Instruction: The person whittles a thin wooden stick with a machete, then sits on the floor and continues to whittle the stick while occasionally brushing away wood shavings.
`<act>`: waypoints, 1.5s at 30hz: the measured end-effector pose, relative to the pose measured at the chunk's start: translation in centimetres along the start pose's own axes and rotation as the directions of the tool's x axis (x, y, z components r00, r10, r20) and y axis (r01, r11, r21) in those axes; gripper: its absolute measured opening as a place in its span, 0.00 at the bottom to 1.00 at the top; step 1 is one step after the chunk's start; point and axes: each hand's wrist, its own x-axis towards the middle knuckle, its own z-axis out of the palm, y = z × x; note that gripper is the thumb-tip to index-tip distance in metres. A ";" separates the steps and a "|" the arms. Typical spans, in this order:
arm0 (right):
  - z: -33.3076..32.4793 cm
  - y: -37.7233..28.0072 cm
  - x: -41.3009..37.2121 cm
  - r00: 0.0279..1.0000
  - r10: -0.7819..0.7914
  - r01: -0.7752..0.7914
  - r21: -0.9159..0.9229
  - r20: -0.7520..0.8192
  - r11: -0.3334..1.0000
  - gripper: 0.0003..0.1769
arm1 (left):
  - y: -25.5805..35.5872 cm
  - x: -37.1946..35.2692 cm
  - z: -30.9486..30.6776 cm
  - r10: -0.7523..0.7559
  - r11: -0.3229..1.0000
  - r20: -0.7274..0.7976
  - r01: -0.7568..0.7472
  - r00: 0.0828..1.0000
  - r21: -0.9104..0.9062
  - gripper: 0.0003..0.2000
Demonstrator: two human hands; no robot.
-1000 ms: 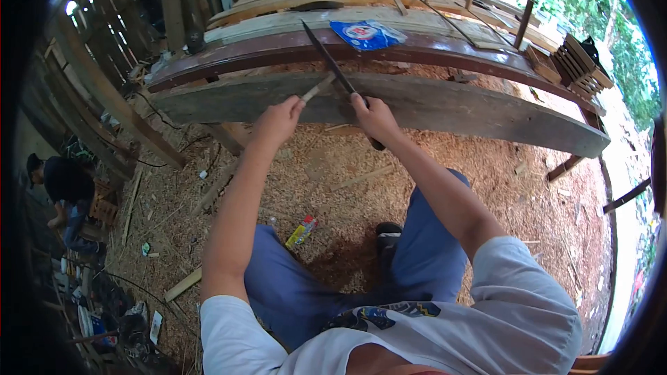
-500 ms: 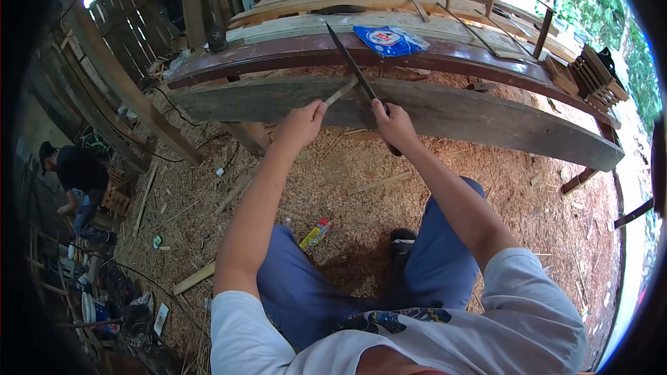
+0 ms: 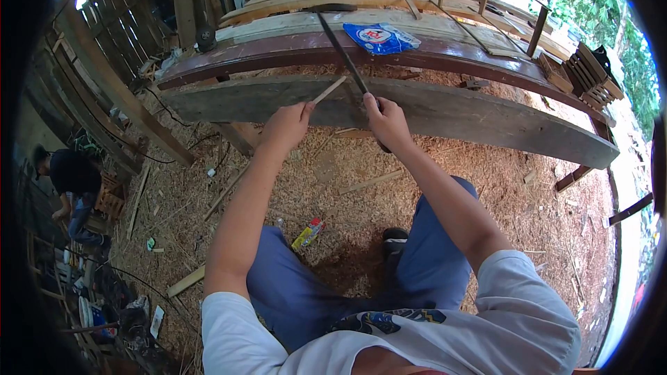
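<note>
The left hand [image 3: 288, 125] pinches a thin stick [image 3: 329, 89]. The right hand [image 3: 386, 122] is closed tight around a long knife [image 3: 342, 48]. The blade meets the stick's tip, near the grey plank's [image 3: 486, 114] top edge. Open sawdust floor [image 3: 333, 180] lies below.

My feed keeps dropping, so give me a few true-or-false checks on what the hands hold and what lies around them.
1. The right hand grips a long dark blade. True.
2. The left hand is empty. False: its fingers hold a thin wooden stick.
3. A blue packet lies on the pale plank. True.
4. The floor is bare concrete. False: wood shavings cover it.
5. Another person crouches at the left edge. True.
</note>
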 end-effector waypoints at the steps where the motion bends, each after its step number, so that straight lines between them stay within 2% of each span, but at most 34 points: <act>1: -0.1 -0.3 -0.1 1.000 0.024 -0.024 -0.043 0.015 0.999 0.34 | 0.2 0.1 -0.2 -0.028 0.999 0.037 0.028 0.999 -0.020 0.27; 3: 0.0 -0.4 -0.1 1.000 -0.007 0.007 -0.045 0.005 0.999 0.34 | 0.4 0.3 -0.6 -0.078 0.995 0.105 0.084 0.991 -0.052 0.28; 6: 0.4 -1.1 0.2 0.995 -0.092 0.094 0.042 -0.048 0.995 0.35 | -0.4 0.4 0.0 -0.024 0.995 0.053 0.029 0.998 -0.095 0.28; 10: 0.6 -1.3 0.2 0.981 -0.160 0.170 0.087 -0.111 0.982 0.35 | -0.4 0.7 0.2 -0.083 0.988 0.101 0.095 0.991 -0.118 0.29; 12: 0.0 -2.0 0.0 0.995 0.082 -0.082 0.001 0.057 0.997 0.35 | -0.1 0.5 -0.1 -0.104 0.985 0.123 0.119 0.987 -0.127 0.30; 13: -0.1 -2.4 -0.1 0.969 0.206 -0.201 -0.053 0.133 0.978 0.35 | 0.0 0.4 0.0 -0.091 0.988 0.108 0.103 0.990 -0.116 0.30; 19: -0.6 -2.4 0.0 0.995 0.089 -0.087 -0.039 0.055 0.995 0.34 | -0.4 0.4 0.3 -0.044 0.997 0.046 0.047 0.998 -0.066 0.30; 22: -0.1 -2.5 -0.1 0.996 -0.067 0.071 0.074 -0.058 0.995 0.34 | -0.4 0.5 0.3 -0.035 0.997 0.045 0.038 0.998 -0.066 0.30; 25: 0.7 -1.6 -0.3 0.984 -0.143 0.134 -0.081 -0.111 0.988 0.34 | 0.1 0.4 -0.1 -0.077 0.994 0.092 0.085 0.993 -0.076 0.29; 26: 0.6 -1.4 -0.4 0.999 -0.017 0.015 -0.039 -0.030 0.999 0.33 | 0.1 0.4 -0.1 -0.076 0.993 0.090 0.084 0.993 -0.084 0.29; 28: 0.2 -2.2 -0.7 0.966 0.217 -0.222 0.021 0.140 0.975 0.31 | -0.2 0.3 0.2 -0.059 0.994 0.075 0.066 0.995 -0.090 0.29; 31: -0.7 -3.0 -0.7 0.953 0.247 -0.255 0.026 0.175 0.967 0.31 | -0.5 0.5 0.5 -0.037 0.995 0.062 0.042 0.997 -0.091 0.29; 34: -0.6 -2.8 -0.5 0.993 0.091 -0.098 0.104 0.072 0.990 0.30 | -0.5 0.7 0.2 -0.068 0.992 0.113 0.080 0.991 -0.098 0.29; 37: -0.2 -1.8 0.4 0.986 -0.141 0.158 0.229 -0.089 0.961 0.32 | -0.7 0.8 0.4 -0.069 0.989 0.104 0.082 0.992 -0.119 0.30; 40: 0.8 -0.3 0.4 0.981 -0.165 0.185 0.227 -0.105 0.956 0.31 | -1.0 0.4 0.8 -0.051 0.986 0.094 0.065 0.994 -0.150 0.30; 41: 0.7 0.2 0.4 1.000 -0.022 0.026 0.221 -0.021 0.975 0.31 | -1.0 0.6 0.8 -0.055 0.988 0.098 0.069 0.994 -0.139 0.30; 43: -0.1 -1.5 -0.4 0.954 0.266 -0.287 0.170 0.140 0.943 0.31 | -0.8 0.3 0.9 -0.056 0.989 0.084 0.067 0.995 -0.129 0.30; 45: -0.4 -1.3 -0.2 0.954 0.255 -0.284 0.211 0.156 0.935 0.30 | -0.8 0.0 1.0 -0.050 0.990 0.041 0.055 0.998 -0.130 0.29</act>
